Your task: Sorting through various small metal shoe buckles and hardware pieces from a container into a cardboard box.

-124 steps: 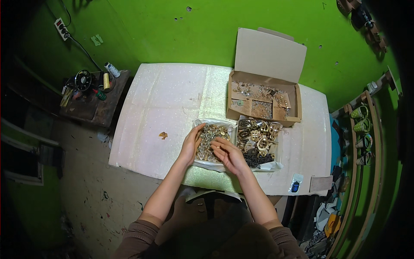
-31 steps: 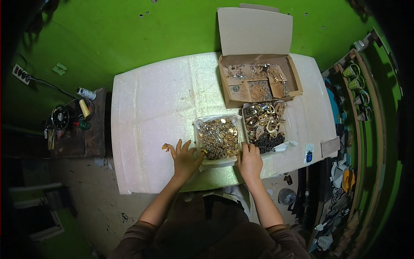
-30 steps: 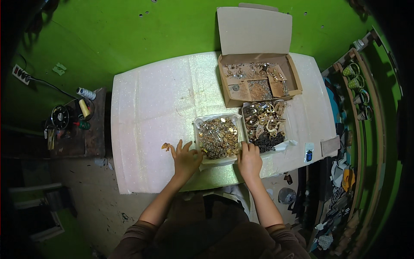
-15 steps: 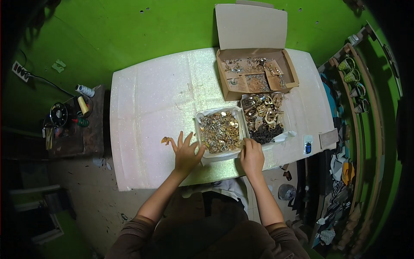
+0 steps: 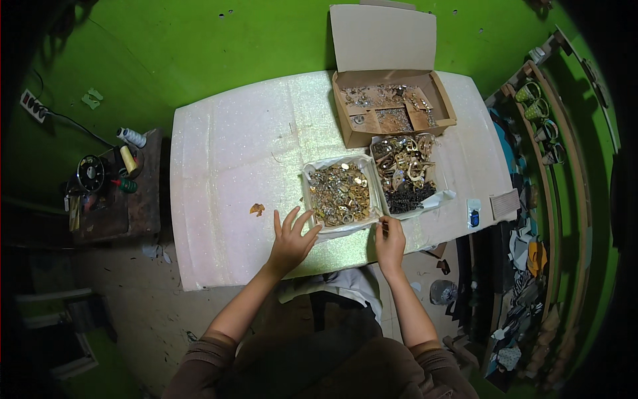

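Observation:
A square white tray (image 5: 345,233) with a thin pale lining holds many small gold and silver metal pieces (image 5: 340,191). Beside its near left corner is my left hand (image 5: 291,243), fingers spread and nothing held; the thumb and a fingertip reach close to the tray's side. At the near right corner, my right hand (image 5: 390,243) has its fingers bent together on the tray's rim. Just right stands a second lined tray (image 5: 440,201) of larger gold fittings and black pieces. An orange-brown scrap (image 5: 257,209) lies left of my left hand.
An open cardboard box (image 5: 355,136) of small metal parts stands behind the trays. A small blue packet (image 5: 473,213) and a grey card (image 5: 505,203) lie at the table's right. Thread cones (image 5: 131,137) stand on a dark side table; shelves (image 5: 546,133) line the right wall.
The tray of small pieces has turned slightly and shifted a little away from me. My left hand has drawn back from the orange-brown scrap; my right hand stays at the near right corner.

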`<state>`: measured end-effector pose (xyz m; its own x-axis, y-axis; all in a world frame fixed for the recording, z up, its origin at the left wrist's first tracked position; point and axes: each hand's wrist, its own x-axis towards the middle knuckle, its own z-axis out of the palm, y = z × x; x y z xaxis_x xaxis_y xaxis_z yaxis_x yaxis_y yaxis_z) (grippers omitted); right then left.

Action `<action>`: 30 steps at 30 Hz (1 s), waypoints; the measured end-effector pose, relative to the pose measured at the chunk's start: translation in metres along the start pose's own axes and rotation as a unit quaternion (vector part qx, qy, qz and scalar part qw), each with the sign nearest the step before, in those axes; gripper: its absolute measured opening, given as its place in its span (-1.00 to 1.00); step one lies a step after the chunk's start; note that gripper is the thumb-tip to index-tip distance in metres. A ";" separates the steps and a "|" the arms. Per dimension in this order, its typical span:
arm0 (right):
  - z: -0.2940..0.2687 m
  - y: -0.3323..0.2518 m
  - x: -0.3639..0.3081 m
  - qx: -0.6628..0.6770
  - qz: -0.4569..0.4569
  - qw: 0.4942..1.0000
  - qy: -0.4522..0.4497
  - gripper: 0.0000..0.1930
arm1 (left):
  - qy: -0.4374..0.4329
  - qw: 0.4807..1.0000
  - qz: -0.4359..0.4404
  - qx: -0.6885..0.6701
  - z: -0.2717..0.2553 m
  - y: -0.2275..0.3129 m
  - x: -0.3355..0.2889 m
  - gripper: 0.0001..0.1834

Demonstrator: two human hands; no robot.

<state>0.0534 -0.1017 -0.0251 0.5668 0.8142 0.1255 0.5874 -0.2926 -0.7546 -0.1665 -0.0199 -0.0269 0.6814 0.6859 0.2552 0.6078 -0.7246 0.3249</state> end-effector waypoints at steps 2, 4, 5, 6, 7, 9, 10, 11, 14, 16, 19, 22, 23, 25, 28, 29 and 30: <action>-0.001 -0.004 0.004 -0.055 -0.076 0.996 0.006 -0.84 | 0.005 0.999 0.030 0.009 0.002 -0.003 0.006 -0.78; -0.011 -0.009 0.010 -0.127 -0.125 0.984 0.002 -0.79 | -0.002 0.999 0.037 0.010 0.003 -0.001 0.010 -0.81; -0.017 -0.004 0.016 -0.198 -0.205 0.958 -0.029 -0.78 | -0.010 0.999 0.048 0.012 0.002 -0.001 0.013 -0.85; -0.023 0.000 0.022 -0.267 -0.283 0.919 -0.059 -0.76 | -0.006 0.999 0.048 0.013 0.002 -0.002 0.015 -0.85; -0.023 0.004 0.025 -0.286 -0.302 0.908 -0.061 -0.76 | -0.020 0.998 0.064 0.022 0.003 -0.003 0.016 -0.85; -0.026 -0.001 0.035 -0.277 -0.325 0.902 -0.064 -0.78 | -0.028 0.996 0.077 0.034 0.001 -0.003 0.017 -0.86; -0.028 -0.002 0.037 -0.269 -0.345 0.897 -0.071 -0.80 | -0.015 0.996 0.074 0.046 0.000 -0.002 0.014 -0.87; -0.027 -0.004 0.038 -0.267 -0.348 0.896 -0.068 -0.80 | -0.002 0.996 0.072 0.059 -0.002 -0.004 0.014 -0.87; -0.023 0.002 0.032 -0.251 -0.349 0.900 -0.064 -0.83 | -0.004 0.998 0.054 -0.014 0.007 -0.009 0.015 -0.91; -0.016 0.015 0.028 -0.240 -0.335 0.908 -0.072 -0.87 | 0.000 0.999 0.046 -0.008 0.011 -0.007 0.014 -0.90; -0.018 0.007 0.029 -0.235 -0.330 0.912 -0.060 -0.89 | 0.004 0.999 0.032 0.004 0.010 0.000 0.013 -0.89; -0.018 0.007 0.029 -0.249 -0.322 0.910 -0.076 -0.85 | 0.008 0.999 0.033 0.013 0.008 -0.001 0.017 -0.89; -0.018 0.007 0.028 -0.248 -0.325 0.910 -0.074 -0.85 | 0.007 0.999 0.029 0.018 0.008 0.000 0.016 -0.89; -0.020 0.004 0.026 -0.230 -0.311 0.919 -0.076 -0.80 | 0.013 0.999 0.027 0.027 0.010 0.001 0.017 -0.89; -0.021 0.003 0.023 -0.213 -0.309 0.926 -0.049 -0.73 | 0.019 0.999 0.024 0.030 0.010 0.002 0.021 -0.88; -0.021 0.002 0.023 -0.212 -0.310 0.926 -0.048 -0.73 | 0.022 0.999 0.021 0.026 0.010 0.003 0.023 -0.88; -0.020 0.001 0.024 -0.206 -0.302 0.929 -0.048 -0.73 | 0.022 0.999 0.021 0.028 0.009 0.003 0.027 -0.88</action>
<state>0.0794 -0.0927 -0.0096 0.0186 0.9273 0.3739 0.9646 0.0818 -0.2508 -0.1424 -0.0035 -0.0275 0.6892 0.6555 0.3088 0.6012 -0.7552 0.2614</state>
